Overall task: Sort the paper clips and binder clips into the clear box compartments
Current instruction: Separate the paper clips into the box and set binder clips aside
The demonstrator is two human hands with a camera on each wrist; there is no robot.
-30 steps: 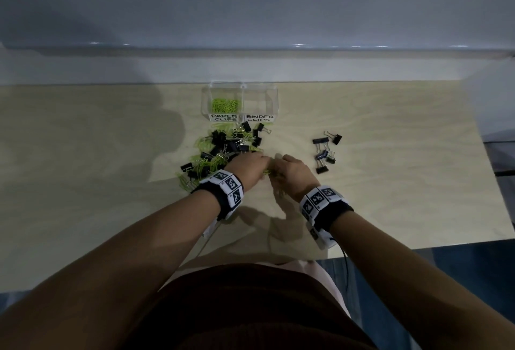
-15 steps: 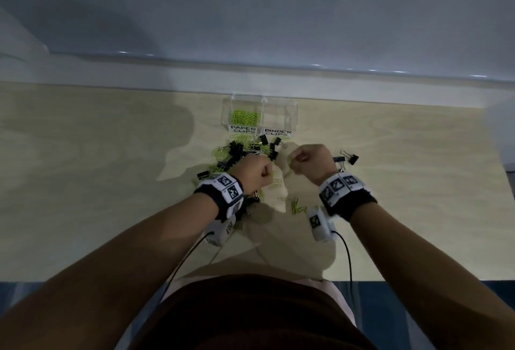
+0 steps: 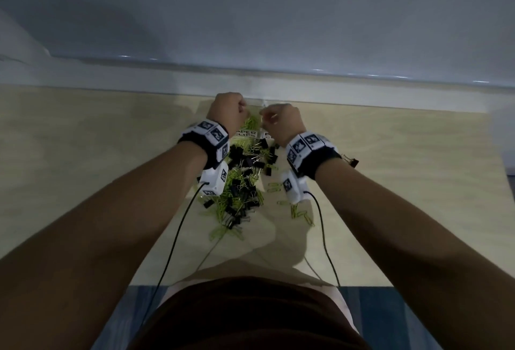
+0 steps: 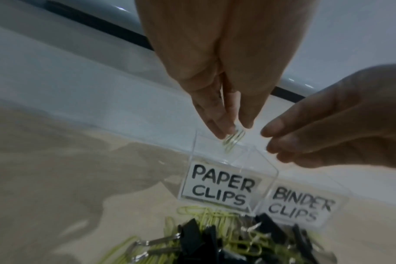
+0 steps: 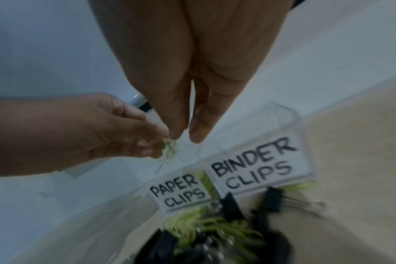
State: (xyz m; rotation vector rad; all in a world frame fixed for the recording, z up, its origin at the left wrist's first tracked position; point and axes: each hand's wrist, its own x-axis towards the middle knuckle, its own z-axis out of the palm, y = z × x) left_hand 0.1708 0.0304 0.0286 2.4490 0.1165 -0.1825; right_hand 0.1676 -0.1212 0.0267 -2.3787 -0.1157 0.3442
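Left hand [image 4: 217, 100] pinches paper clips [image 4: 232, 141] above clear box [image 4: 217, 159]

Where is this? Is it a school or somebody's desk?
Probably a desk or work table, not surely a school: a pale wooden table against a plain wall, a labelled clear box, and a pile of clips.

A pale wooden tabletop [image 3: 83, 154] met a white ledge [image 3: 362, 90] beneath a grey-white wall [image 3: 250, 9]; blue floor [image 3: 418, 316] showed below, dimly lit.
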